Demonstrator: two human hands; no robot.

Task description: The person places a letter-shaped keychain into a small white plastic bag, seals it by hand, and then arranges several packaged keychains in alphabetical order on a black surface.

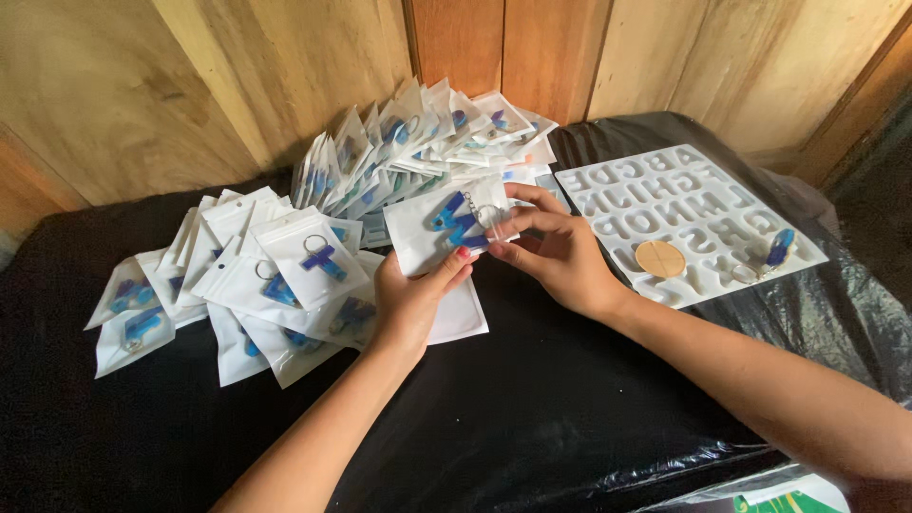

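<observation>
Both my hands hold one small white pouch [418, 233] with a clear front above the black table cover. Inside or at its mouth sits a blue letter-shaped keychain [454, 221] with a metal ring. My left hand [410, 296] grips the pouch from below, thumb on its front. My right hand [556, 255] pinches the pouch's right edge near the ring. Another flat white pouch [458, 318] lies under my left hand.
Several packed pouches with blue keychains [285, 266] spread in a heap to the left and in a row [427, 133] toward the wooden wall. A white letter mould tray [684, 214] lies right, with a round wooden disc [659, 258] and a blue keychain [779, 249] on it.
</observation>
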